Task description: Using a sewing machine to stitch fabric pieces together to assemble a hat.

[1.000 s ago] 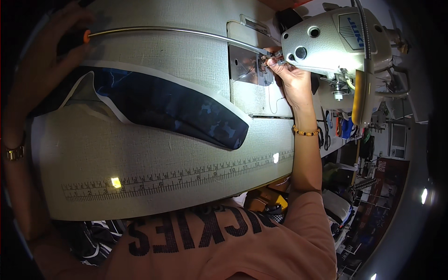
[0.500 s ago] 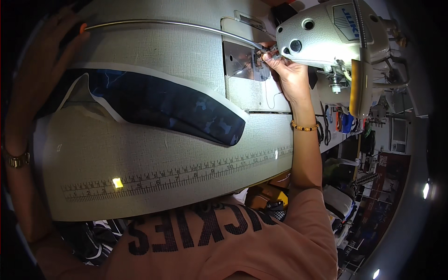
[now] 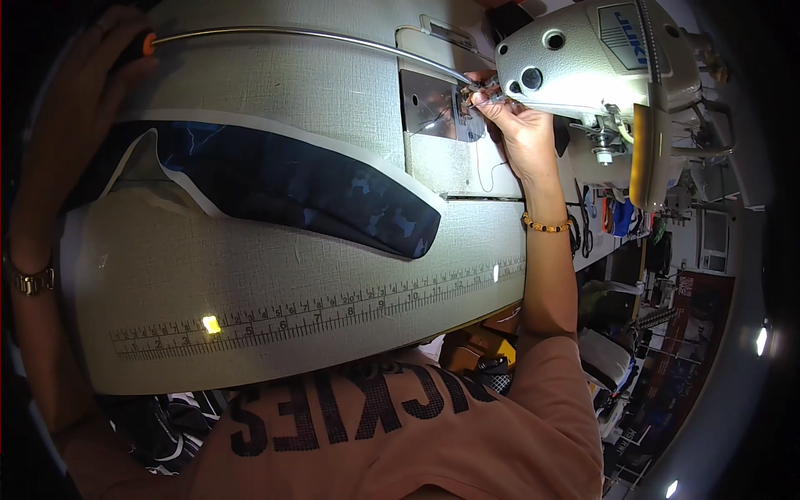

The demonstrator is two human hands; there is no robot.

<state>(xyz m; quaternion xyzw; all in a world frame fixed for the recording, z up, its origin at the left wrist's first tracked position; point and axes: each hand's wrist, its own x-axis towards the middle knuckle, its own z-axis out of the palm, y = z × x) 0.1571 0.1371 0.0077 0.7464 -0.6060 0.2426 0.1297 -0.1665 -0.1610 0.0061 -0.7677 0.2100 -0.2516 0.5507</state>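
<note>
My left hand (image 3: 87,108), in shadow at the far left, is closed round the dark and orange handle of a long screwdriver (image 3: 275,31). The steel shaft runs across the table to the needle area of a white sewing machine (image 3: 575,62). Its tip meets a small metal presser foot (image 3: 477,93). There my right hand (image 3: 525,133) pinches the presser foot between thumb and fingers; the fingertips are partly hidden. Below them lies the shiny needle plate (image 3: 429,104), with a loose dark thread (image 3: 490,179) trailing toward me. A dark blue patterned fabric piece with white edges (image 3: 292,179) rests left of the plate.
A printed ruler scale (image 3: 333,312) runs along the table's near edge. Scissors (image 3: 587,233) and colourful small items (image 3: 621,217) lie beyond my right forearm. Under the table edge are yellow and dark things (image 3: 475,350). The machine head overhangs my right hand.
My left hand and the screwdriver handle have shifted slightly upward, and more of the orange collar shows. My right hand keeps its hold at the presser foot.
</note>
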